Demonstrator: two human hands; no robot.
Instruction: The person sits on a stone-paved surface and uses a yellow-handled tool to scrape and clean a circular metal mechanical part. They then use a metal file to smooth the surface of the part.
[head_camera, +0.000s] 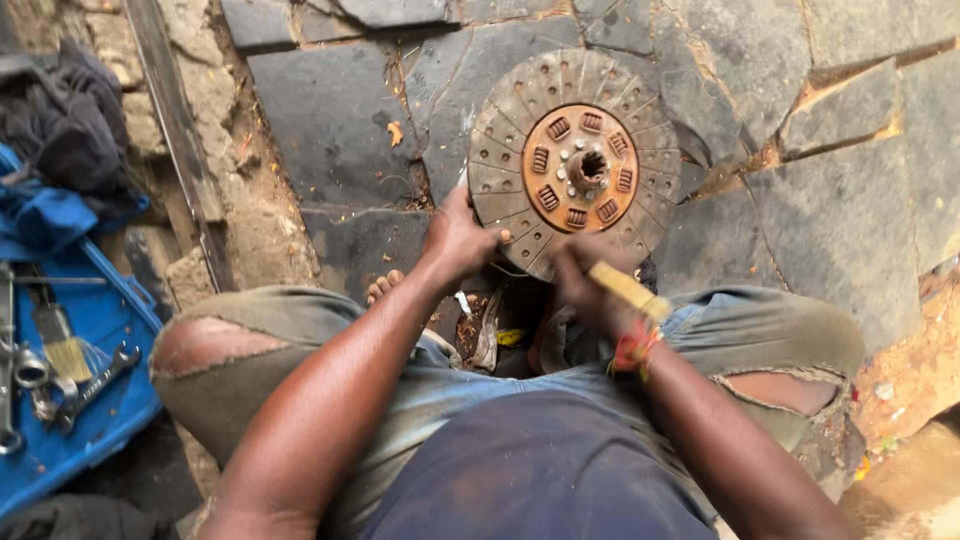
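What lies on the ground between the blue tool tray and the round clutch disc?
Head view: a dark flat metal bar, rough stone edging, then dark paving slabs with a dry leaf.

A rusty, matt metal clutch disc with a rough grey facing is laid on uneven stone paving; a pale wooden handle is seen.

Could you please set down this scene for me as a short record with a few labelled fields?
Setting: stone-paved ground, seen from above a seated person with torn trousers.
Main thing: round clutch disc with a rusty orange hub, lying flat on the stones.
Left hand: grips the near left rim of the disc.
Right hand: closed around a wooden handle at the disc's near edge; the tool's head is hidden.
Left side: blue tray holding a spanner and a brush.
Also: dark cloth above the tray.
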